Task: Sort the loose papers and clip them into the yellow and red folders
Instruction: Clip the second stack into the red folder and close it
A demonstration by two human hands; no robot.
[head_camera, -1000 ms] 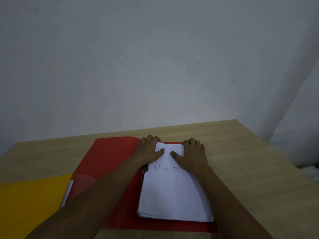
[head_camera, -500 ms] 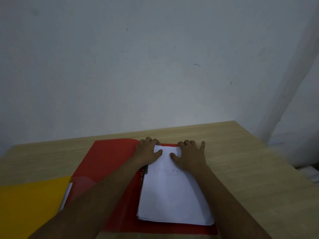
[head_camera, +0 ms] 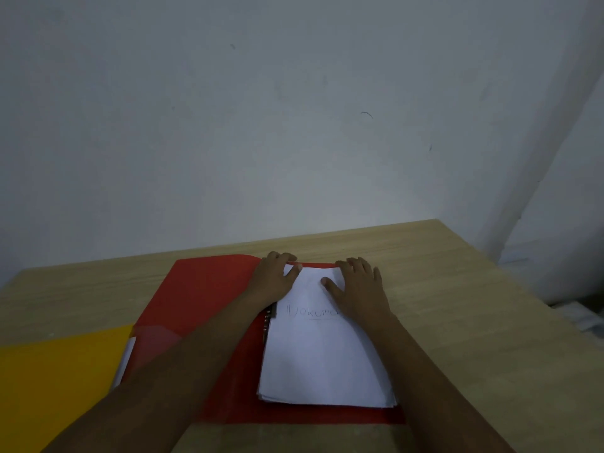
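An open red folder (head_camera: 202, 299) lies flat on the wooden table. On its right half sits a stack of white papers (head_camera: 323, 358) with handwriting near the top. A dark metal clip (head_camera: 267, 322) runs along the stack's left edge. My left hand (head_camera: 274, 276) rests on the stack's top left corner, fingers curled over the far edge, thumb on the sheet. My right hand (head_camera: 359, 282) lies on the top right corner, fingers over the far edge, thumb pressing the paper. A yellow folder (head_camera: 55, 374) lies at the near left, with a white sheet (head_camera: 125, 361) showing at its right edge.
The wooden table (head_camera: 474, 322) stands against a plain grey-white wall (head_camera: 294, 125). Its right edge drops off beside a wall corner. The red folder partly overlaps the yellow one.
My right hand's fingers spread a little and then closed again on the top right corner. My left hand stays on the top left corner. The stack has not shifted.
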